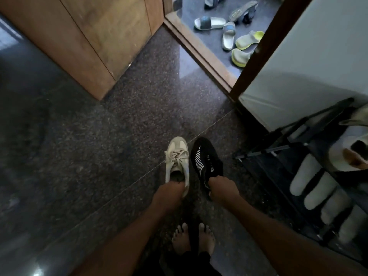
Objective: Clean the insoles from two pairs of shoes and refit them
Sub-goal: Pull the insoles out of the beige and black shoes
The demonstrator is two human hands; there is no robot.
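Bare feet (193,241) below, left hand (169,193) gripping beige sneaker (177,160) heel, right hand (223,189) gripping black sneaker (205,158) heel

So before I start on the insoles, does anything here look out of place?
Only the footwear outside the doorway: white slides, yellow-soled slip-ons and one dark heeled shoe tipped sole-up lie scattered at odd angles.

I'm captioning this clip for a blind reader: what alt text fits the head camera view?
Seen from above, a person's left hand grips the heel of a beige lace-up sneaker and the right hand a black sneaker with white stripes, over a dark speckled floor. A shoe rack stands right; sandals lie beyond the doorway.
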